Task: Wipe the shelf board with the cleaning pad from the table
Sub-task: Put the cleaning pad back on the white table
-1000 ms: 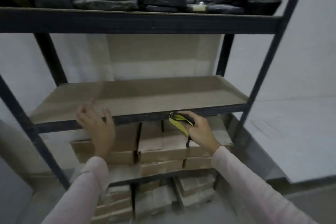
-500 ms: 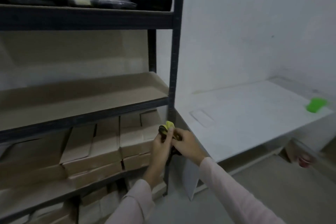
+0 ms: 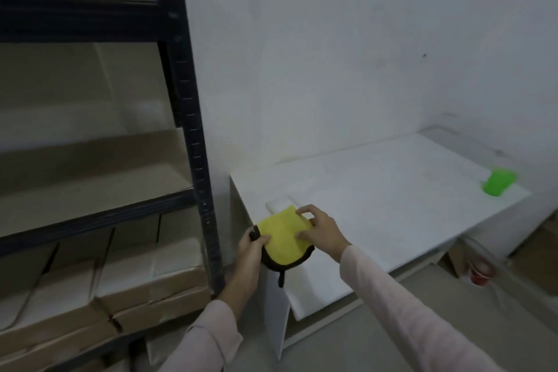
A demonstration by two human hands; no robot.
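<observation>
Pad: we hold the pad (image 3: pixel 283 240) yellow face up, with its black rim showing along the near edge. It is at the near left corner of the table (image 3: pixel 377 199). A black loop hangs from its near edge in front of the table's side panel. We cannot tell whether it rests on the top or hangs just above it.
Left hand: our left hand (image 3: pixel 252 248) grips the pad's left edge, thumb on the yellow face, fingers curled round the black rim.
Right hand: our right hand (image 3: pixel 321 231) pinches the pad's right side, fingertips bent over the far edge, thumb pressed on top.
Hands: near each other, apart only by the pad's width, both clamped on it.
Shelf board: the shelf board (image 3: pixel 90 187) lies to our left, brown and bare, well apart from the pad.
Post: a dark post (image 3: pixel 193 136) stands between board and table.
Boxes: boxes (image 3: pixel 126 275) sit packed on the level below the board.
Block: a white block (image 3: pixel 277 203) lies on the table just beyond the pad.
Green thing: a green thing (image 3: pixel 498 186) lies at the table's far right edge, too blurred to name.
Cup: a red cup (image 3: pixel 481 272) stands on the floor under the table's right end.
</observation>
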